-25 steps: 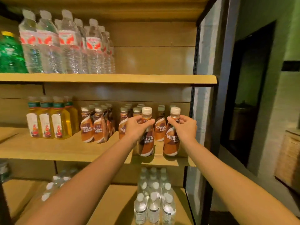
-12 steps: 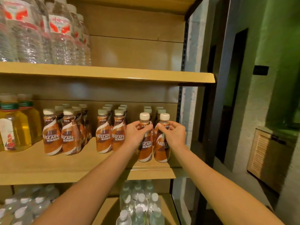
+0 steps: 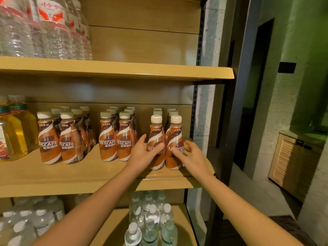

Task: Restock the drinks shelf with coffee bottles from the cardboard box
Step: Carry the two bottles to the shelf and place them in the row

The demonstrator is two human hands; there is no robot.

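Head view, and both hands are up at the middle shelf (image 3: 88, 176) right now. Two coffee bottles stand upright side by side at the right end of it, touching each other, just ahead of a short row of the same bottles behind them. Left hand (image 3: 142, 153) is cupped against the left bottle (image 3: 156, 139), thumb up along its side, fingers curled loosely across the label, touching but not clamped. Right hand (image 3: 188, 155) sits at the right bottle (image 3: 174, 139), fingers spread and bent, fingertips brushing the lower label, palm off it. So neither hand has a firm grip; both are slack and half-open on the bottles.

Further left on the same shelf, two more groups of coffee bottles (image 3: 115, 139) stand in neat rows, labels facing out, with gaps of bare shelf between the groups. Beyond them at the far left edge, yellow drink bottles (image 3: 16, 135). Shelf above carries big clear water bottles (image 3: 53, 31) with red labels; its right half is bare. Shelf below holds small water bottles (image 3: 150, 219), white caps up, in two clusters. Off to the right, a dark door frame (image 3: 248, 86) and a slatted wooden cabinet (image 3: 291, 164). The cardboard box is out of frame.
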